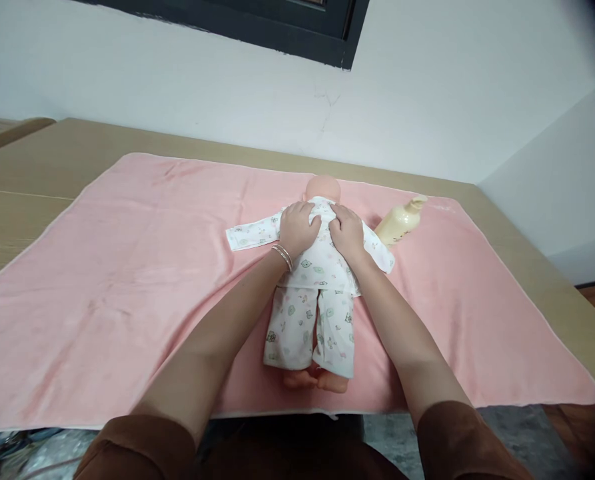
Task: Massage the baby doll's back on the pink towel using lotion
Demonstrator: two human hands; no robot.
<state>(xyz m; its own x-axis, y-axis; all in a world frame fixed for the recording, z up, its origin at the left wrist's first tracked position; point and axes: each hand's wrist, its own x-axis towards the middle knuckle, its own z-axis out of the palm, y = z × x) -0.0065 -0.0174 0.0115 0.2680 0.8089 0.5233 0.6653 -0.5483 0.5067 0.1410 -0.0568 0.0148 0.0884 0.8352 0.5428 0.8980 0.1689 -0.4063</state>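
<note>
A baby doll (317, 267) in a white printed top and trousers lies lengthwise before me, seemingly face down. Its bald head (323, 188) points away and its bare feet (317, 381) toward me. My left hand (298, 228) rests flat on the left side of its upper back, thumb apart from the fingers. On the right side, my right hand (346, 232) lies in the same way, fingers toward the shoulder. The doll's left-hand sleeve (252, 233) stretches out sideways. Neither hand grips anything.
A pink blanket (102, 287) covers much of the wooden table (32, 160). Right of the doll, a cream pump bottle (400, 221) lies tilted on the blanket. Behind the table stands a white wall (202, 93) with a dark frame (277, 33).
</note>
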